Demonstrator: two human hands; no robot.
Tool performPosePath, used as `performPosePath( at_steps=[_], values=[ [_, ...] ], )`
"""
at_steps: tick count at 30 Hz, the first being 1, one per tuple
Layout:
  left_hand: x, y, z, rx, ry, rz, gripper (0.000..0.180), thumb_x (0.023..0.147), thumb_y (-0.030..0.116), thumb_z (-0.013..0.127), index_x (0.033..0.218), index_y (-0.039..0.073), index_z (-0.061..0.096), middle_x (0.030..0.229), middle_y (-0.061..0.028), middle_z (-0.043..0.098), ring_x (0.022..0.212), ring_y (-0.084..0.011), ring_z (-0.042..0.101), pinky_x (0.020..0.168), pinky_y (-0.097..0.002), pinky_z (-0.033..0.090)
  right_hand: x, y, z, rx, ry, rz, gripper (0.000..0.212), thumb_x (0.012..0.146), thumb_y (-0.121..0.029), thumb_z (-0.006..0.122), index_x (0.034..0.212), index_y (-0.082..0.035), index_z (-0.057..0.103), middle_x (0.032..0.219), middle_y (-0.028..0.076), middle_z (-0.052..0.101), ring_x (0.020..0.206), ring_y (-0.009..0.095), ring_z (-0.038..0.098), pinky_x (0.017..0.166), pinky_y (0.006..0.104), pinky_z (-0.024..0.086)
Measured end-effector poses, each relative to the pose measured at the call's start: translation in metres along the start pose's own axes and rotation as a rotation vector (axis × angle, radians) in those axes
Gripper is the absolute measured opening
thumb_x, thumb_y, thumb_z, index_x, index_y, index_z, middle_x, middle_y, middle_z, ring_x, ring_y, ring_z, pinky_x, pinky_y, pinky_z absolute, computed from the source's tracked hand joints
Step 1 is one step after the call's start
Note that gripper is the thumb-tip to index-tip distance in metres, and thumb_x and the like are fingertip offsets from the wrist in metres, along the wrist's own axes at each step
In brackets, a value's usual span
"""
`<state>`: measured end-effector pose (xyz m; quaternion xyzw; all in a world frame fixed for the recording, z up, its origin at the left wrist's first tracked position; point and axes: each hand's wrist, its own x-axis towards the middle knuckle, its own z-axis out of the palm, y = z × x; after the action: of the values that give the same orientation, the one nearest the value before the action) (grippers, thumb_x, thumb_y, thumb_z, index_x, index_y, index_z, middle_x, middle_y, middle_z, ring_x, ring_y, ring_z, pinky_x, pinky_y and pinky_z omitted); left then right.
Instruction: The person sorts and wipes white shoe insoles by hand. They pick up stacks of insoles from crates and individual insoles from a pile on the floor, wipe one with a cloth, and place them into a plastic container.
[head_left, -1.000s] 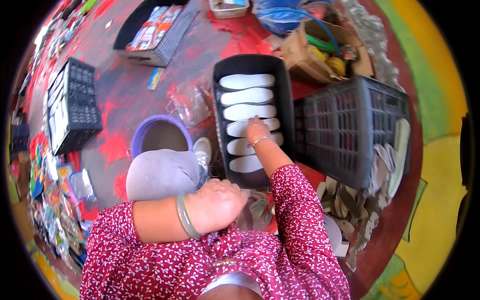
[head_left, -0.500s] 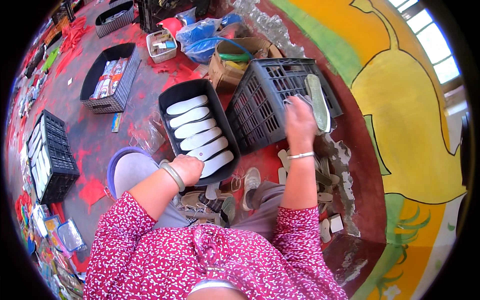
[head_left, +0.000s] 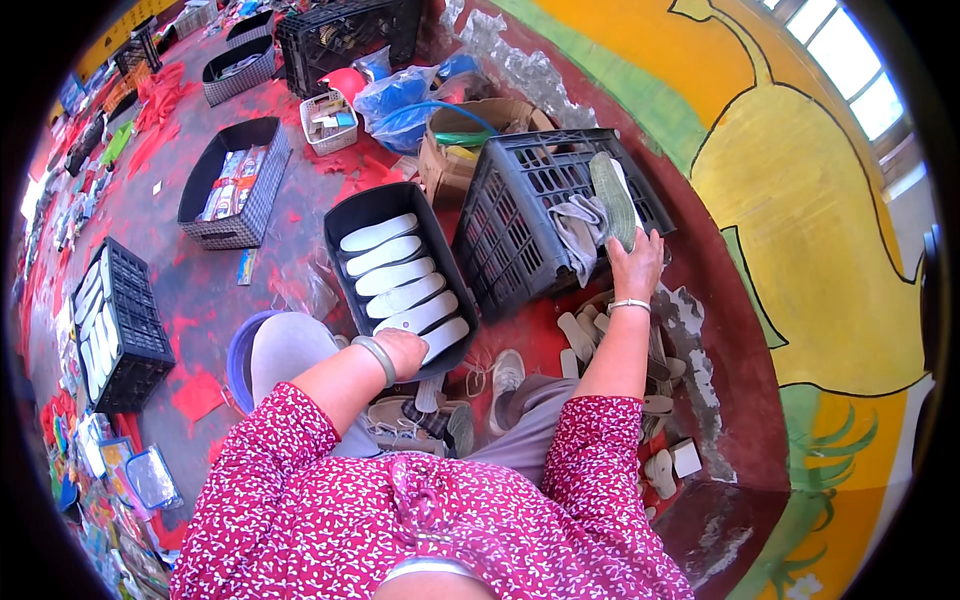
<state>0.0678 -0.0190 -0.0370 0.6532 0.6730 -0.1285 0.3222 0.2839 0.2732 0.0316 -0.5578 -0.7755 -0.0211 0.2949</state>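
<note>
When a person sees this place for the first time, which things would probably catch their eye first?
Probably the white insoles, lined up in the black bin near the middle, with the left hand at its near end. Next comes the large yellow painted figure on the wall at the right. Then perhaps the right hand, at the near end of a greenish insole by the grey plastic crate.

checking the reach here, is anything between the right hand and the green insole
Nothing visible: the right hand is right at the near end of the green insole. The grey cloth on the crate lies just left of the insole, not between them.
</note>
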Motion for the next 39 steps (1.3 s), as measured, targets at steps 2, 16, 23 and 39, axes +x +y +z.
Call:
performPosePath(
  at_steps=[2,16,23,39],
  values=[
    [0.003,-0.002,0.002,-0.009,0.007,0.007,0.025,0.081,0.021,0.057,0.096,0.003,0.062,0.094,-0.0175,0.065,0.091,-0.0327,0.062,0.080,-0.0419,0.048,0.006,0.010,0.011,0.054,0.091,-0.046,0.044,0.073,-0.026,0.067,0.112,-0.007,0.059,0.125,0.022,0.049,0.122,0.034,0.041,0.094,0.0517,0.038],
    [0.006,-0.010,-0.003,-0.010,0.029,0.016,0.025,0.082,0.022,0.057,0.095,0.002,0.062,0.093,-0.0184,0.064,0.091,-0.0332,0.062,0.081,-0.0422,0.048,0.020,0.024,-0.034,1.154,0.517,0.340,0.026,0.086,-0.009,0.059,0.109,0.003,0.060,0.098,0.010,0.064,0.078,0.013,0.060,0.062,0.0255,0.052],
    [0.006,-0.013,-0.001,-0.026,0.046,0.023,0.025,0.082,0.022,0.057,0.094,0.002,0.062,0.093,-0.0188,0.064,0.091,-0.0332,0.061,0.081,-0.0421,0.048,0.019,0.014,-0.024,1.314,0.352,0.527,0.023,0.087,-0.007,0.057,0.108,0.003,0.058,0.094,0.008,0.063,0.077,0.012,0.058,0.058,0.0248,0.051],
    [0.004,-0.011,-0.006,-0.017,0.066,0.018,0.021,0.078,0.014,0.056,0.094,0.003,0.064,0.095,-0.0186,0.065,0.091,-0.0323,0.063,0.079,-0.0405,0.050,0.029,0.051,0.029,0.336,0.038,0.233,0.076,0.070,-0.044,0.069,0.125,0.003,0.046,0.123,0.030,0.048,0.116,0.041,0.046,0.098,0.0403,0.037]
  ],
)
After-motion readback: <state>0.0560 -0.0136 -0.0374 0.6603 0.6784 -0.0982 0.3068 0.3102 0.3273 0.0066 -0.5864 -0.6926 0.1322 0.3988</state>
